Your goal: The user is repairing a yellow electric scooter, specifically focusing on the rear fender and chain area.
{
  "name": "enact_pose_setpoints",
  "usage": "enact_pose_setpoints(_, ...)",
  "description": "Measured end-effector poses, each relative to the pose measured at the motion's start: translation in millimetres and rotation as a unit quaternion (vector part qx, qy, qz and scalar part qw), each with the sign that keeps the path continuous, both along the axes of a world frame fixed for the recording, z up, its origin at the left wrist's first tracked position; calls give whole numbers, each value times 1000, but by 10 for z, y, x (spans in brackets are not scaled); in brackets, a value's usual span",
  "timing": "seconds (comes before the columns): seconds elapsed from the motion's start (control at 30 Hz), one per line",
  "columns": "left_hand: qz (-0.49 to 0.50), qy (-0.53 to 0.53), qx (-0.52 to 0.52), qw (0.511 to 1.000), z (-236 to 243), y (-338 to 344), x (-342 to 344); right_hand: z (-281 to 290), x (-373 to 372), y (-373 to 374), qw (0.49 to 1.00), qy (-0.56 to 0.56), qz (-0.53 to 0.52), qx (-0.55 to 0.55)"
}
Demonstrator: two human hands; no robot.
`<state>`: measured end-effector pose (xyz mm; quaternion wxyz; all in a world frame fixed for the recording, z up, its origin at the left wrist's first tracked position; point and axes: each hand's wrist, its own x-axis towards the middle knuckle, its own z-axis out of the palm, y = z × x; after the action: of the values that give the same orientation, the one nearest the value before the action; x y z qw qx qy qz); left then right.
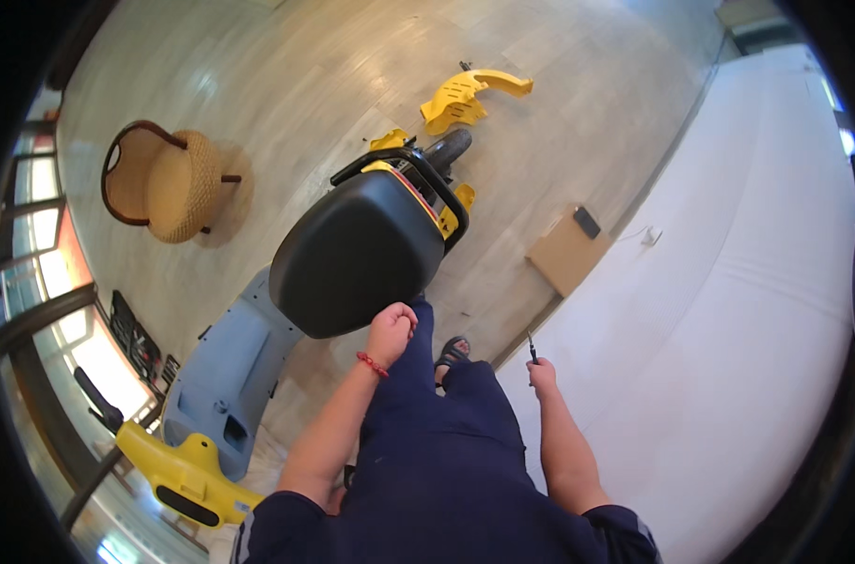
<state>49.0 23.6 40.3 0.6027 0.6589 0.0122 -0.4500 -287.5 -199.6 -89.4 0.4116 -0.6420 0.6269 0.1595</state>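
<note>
Two hands: your curled left hand point(392, 333), contents unclear, was nearer the black seat point(357, 254) left of the frame's centre, at its lower edge; the scooter point(279, 324) ran lower left to upper right. Your right hand point(542, 376) gripped a slim dark tool point(533, 351) near the white surface's point(709, 310) left edge; floor point(502, 193) separated seat from cardboard point(564, 254).

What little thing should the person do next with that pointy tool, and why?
Maybe slowly bring the right hand and its pointy tool over toward the black seat. I think so because the tool is off to the right, over by the white surface, while the left hand is by the seat's near edge.
</note>
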Motion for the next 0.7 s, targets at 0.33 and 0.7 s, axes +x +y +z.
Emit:
enact_pose_setpoints(0.33,48,-34,34,998,547,-240,705,1218,930,-710,993,3,-117,33)
enact_pose_setpoints(0.7,244,-58,153,956,561,-838,912,562,1900,-2921,987,62,-23,144)
